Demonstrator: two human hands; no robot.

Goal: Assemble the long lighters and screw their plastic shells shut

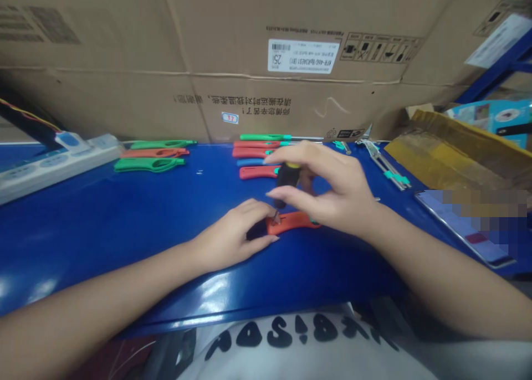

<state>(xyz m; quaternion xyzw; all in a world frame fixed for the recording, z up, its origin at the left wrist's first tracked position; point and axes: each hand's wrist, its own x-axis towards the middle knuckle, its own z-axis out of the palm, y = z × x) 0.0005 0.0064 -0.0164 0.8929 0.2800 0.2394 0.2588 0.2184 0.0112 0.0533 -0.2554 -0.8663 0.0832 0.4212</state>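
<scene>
An orange utility lighter (pixel 293 221) lies on the blue table in front of me. My left hand (pixel 243 230) pinches its left end between thumb and fingers. In my right hand (pixel 332 189) is a screwdriver (pixel 286 183) with a black and yellow handle, tilted with its lower end over the lighter's left part. Whether its tip touches a screw cannot be made out. Behind my right hand lies a row of lighters, among them a green one (pixel 264 137), a red one (pixel 257 173) and a blue one (pixel 248 162), partly hidden by my fingers.
Green and orange handle shells (pixel 152 164) lie at the back left beside a white power strip (pixel 58 164). Metal lighter tubes (pixel 388 167) lie at the back right. A taped cardboard box (pixel 461 153) and a phone (pixel 467 230) are on the right. Large cardboard (pixel 233 42) stands behind.
</scene>
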